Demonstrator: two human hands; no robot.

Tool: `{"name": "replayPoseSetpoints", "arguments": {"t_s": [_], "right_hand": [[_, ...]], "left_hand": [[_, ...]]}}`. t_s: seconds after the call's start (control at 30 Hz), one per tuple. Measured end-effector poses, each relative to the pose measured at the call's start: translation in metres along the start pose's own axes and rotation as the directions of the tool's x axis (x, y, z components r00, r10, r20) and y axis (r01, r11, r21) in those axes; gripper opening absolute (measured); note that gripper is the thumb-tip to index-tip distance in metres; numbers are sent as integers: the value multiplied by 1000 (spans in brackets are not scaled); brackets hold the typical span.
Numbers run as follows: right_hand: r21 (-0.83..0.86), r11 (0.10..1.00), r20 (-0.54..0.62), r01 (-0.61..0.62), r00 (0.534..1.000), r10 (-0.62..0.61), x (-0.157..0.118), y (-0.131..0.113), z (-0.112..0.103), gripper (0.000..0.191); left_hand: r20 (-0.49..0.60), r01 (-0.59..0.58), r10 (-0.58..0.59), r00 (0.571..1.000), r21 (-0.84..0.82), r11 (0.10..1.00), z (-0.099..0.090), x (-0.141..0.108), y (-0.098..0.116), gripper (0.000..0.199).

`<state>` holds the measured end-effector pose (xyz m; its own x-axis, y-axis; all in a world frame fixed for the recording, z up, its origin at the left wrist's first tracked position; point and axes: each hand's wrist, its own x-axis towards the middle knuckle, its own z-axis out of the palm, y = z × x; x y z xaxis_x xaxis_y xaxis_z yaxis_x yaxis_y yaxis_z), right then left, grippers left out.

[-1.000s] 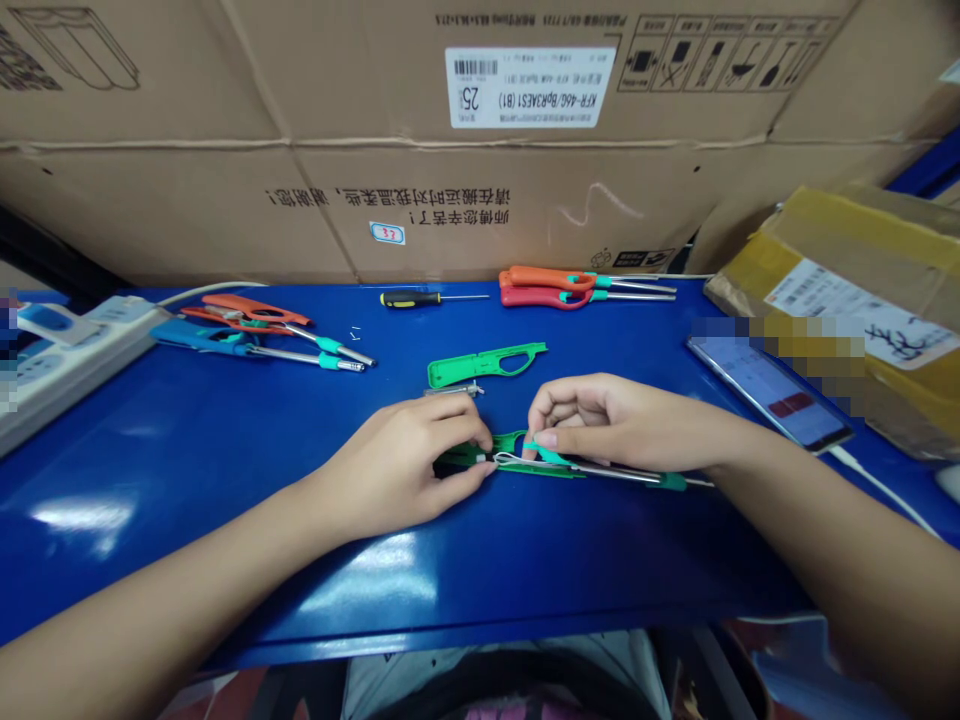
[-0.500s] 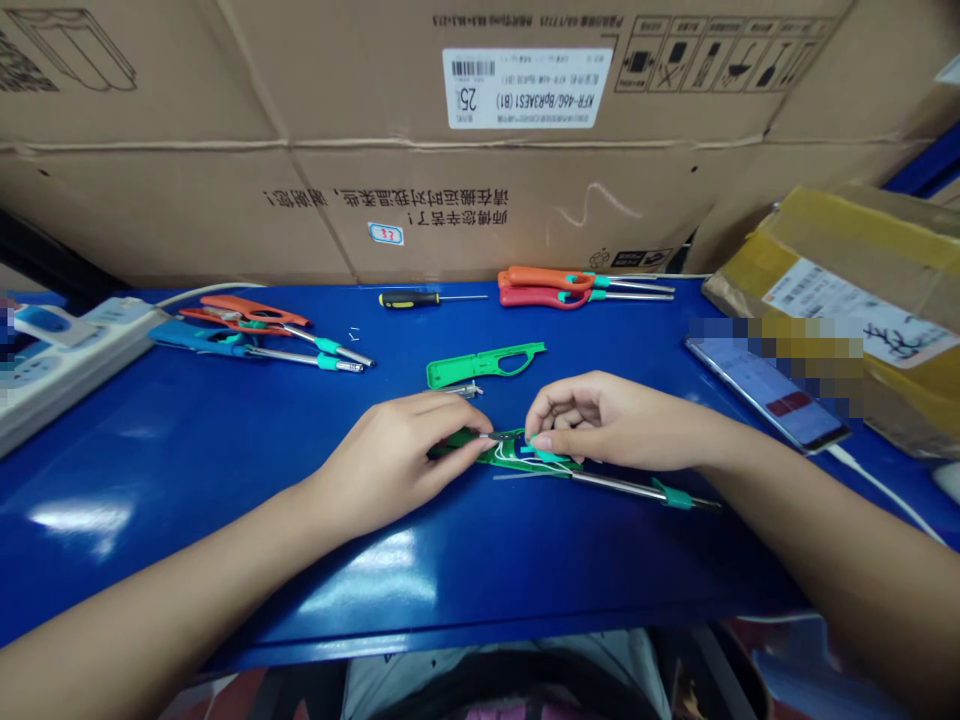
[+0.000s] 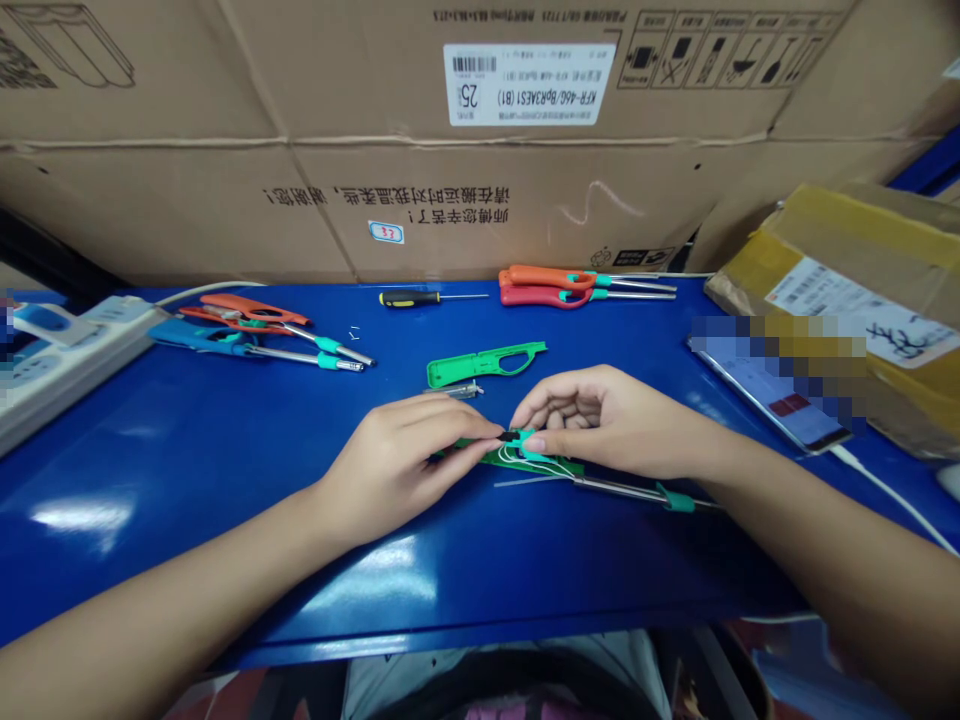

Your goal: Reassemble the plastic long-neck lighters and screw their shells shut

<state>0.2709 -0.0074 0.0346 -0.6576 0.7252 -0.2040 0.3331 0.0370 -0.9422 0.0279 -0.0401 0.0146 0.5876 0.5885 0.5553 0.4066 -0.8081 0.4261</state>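
Note:
My left hand (image 3: pixel 409 450) is closed, its fingertips pinching a small black igniter piece (image 3: pixel 511 436) with thin white wires (image 3: pixel 540 465). Between the thumb and fingers of my right hand (image 3: pixel 600 415) is a teal trigger (image 3: pixel 532 444), meeting the black piece. Below both hands lies a green lighter half-shell (image 3: pixel 566 467), partly hidden by my fingers. From it a metal tube (image 3: pixel 619 489) with a teal collar (image 3: pixel 677 499) extends to the right. The other green half-shell (image 3: pixel 480 366) rests farther back, with a small metallic part (image 3: pixel 459 391) in front of it.
At the back are a yellow-black screwdriver (image 3: pixel 410 299), an orange lighter (image 3: pixel 544 276) and a red lighter (image 3: pixel 540 296). On the left lie a blue lighter (image 3: pixel 202 338), an orange opened lighter (image 3: pixel 225 310) and a power strip (image 3: pixel 82 355). A phone (image 3: pixel 772 390) and taped box (image 3: pixel 847 240) occupy the right.
My hands have come closer together over the green shell. The black piece and the teal trigger, apart before, now meet at my fingertips.

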Motion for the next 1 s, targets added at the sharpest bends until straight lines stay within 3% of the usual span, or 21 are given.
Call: {"name": "replayPoseSetpoints", "arguments": {"t_s": [0.2, 0.5, 0.77, 1.0], "right_hand": [[16, 999, -74, 39, 997, -37, 2, -2, 8, 20], [-155, 966, -104, 205, 969, -223, -5, -4, 8, 16], [32, 995, -111, 99, 989, -95, -1, -3, 11, 19], [124, 989, -94, 81, 993, -70, -1, -3, 10, 23]], "left_hand": [[-72, 29, -32, 997, -41, 999, 2, -1, 2, 8], [-111, -29, 22, 994, -68, 997, 1, -2, 4, 14], [-151, 22, -40, 988, -114, 993, 3, -2, 4, 13], [-154, 38, -62, 986, -158, 987, 3, -2, 4, 12]]}}
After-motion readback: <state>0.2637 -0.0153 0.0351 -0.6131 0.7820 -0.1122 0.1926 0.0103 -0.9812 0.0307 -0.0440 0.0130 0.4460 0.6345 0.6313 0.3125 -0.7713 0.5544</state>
